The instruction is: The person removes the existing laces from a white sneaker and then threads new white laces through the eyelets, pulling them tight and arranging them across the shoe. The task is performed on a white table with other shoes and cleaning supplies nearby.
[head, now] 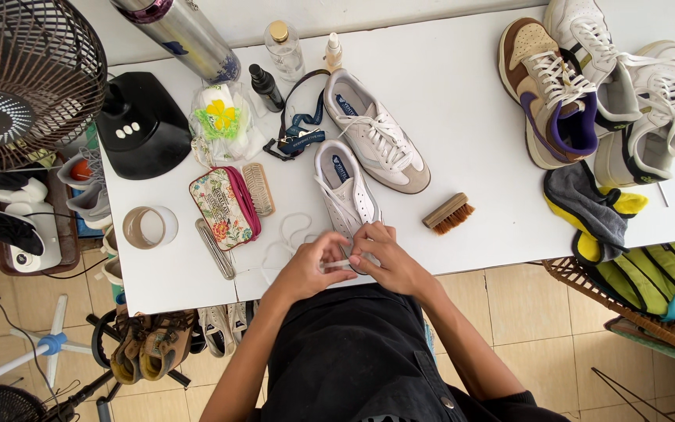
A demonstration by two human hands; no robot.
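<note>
1. The landmark is the near white sneaker, lying toe toward the person at the front edge of the white surface.
2. Left of the sneaker, a loose white lace curls on the surface, beyond it a floral pouch and a tape roll.
3. The left hand meets the sneaker's toe end, its grip pinching a short stretch of white lace.
4. The right hand touches the same toe end, fingers pressed together on that lace. By my judgement, lacing is at the lowest eyelets; the next move calls for a steady pull and fine aim.
5. Right of the sneaker lies a wooden brush.
6. The hands hide the eyelets and lace tip; whether the lace is threaded cannot be told.
</note>
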